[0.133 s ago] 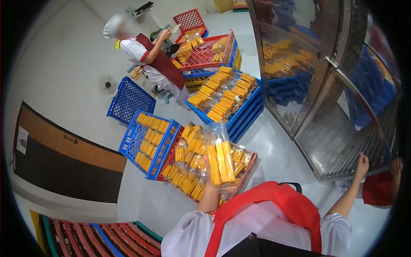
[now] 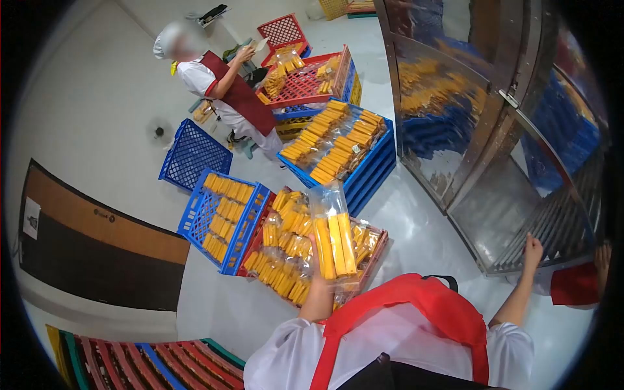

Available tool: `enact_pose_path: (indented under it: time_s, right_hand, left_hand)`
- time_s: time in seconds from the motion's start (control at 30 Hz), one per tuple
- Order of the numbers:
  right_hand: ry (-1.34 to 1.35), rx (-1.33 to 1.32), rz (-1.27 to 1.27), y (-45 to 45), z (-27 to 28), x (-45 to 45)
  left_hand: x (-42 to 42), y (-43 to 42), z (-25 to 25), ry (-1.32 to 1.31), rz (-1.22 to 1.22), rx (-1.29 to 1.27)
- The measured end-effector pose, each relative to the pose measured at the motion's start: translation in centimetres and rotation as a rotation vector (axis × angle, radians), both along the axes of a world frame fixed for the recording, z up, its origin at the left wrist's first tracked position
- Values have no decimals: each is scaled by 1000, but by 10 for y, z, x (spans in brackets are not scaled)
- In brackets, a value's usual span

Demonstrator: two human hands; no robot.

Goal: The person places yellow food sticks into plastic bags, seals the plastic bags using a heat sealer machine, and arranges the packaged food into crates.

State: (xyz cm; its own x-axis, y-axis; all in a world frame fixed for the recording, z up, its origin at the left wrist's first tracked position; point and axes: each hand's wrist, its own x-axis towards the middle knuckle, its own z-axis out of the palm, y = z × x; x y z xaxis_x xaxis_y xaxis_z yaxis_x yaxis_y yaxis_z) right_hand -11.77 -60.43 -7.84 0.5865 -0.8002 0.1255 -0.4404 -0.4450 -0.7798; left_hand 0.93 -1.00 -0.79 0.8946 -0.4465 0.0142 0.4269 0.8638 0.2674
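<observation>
Blue crates (image 2: 375, 184) stood stacked, the top one tidily filled, seemingly finished; a red crate (image 2: 375, 261) lay loosely heaped, apparently unsorted. Over it, one clear pack (image 2: 342, 242) sat clamped in the left hand's (image 2: 317, 285) fingers; the right hand's (image 2: 533, 249) curled together, seemingly empty.

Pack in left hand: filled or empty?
Filled: at least three yellow sticks show through the clear pack in the left hand.
</observation>
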Motion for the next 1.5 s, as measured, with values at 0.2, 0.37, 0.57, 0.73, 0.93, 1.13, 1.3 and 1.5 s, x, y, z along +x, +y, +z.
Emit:
enact_pose_path:
  time_s: [0.2,0.37,0.57,0.73,0.93,1.13,1.3,1.5]
  right_hand:
    - [81,99,116,63,-14,49]
    - [130,34,243,80,-21,64]
    - [187,190,397,94,-36,79]
    - [408,181,466,106,-23,93]
    - [542,114,380,104,-45,96]
    - [520,124,484,99,-66,86]
    - [587,149,404,96,-33,82]
    - [378,94,637,94,-13,113]
  left_hand:
    - [18,2,-8,-2,14,29]
    - [24,10,-9,-5,31,40]
    - [32,20,-13,-3,61,48]
    - [41,23,-11,-3,55,44]
    - [51,21,-10,-7,57,46]
    - [66,24,-14,-13,59,52]
    - [88,-7,-26,-33,22,73]
    - [118,-87,10,10,-82,102]
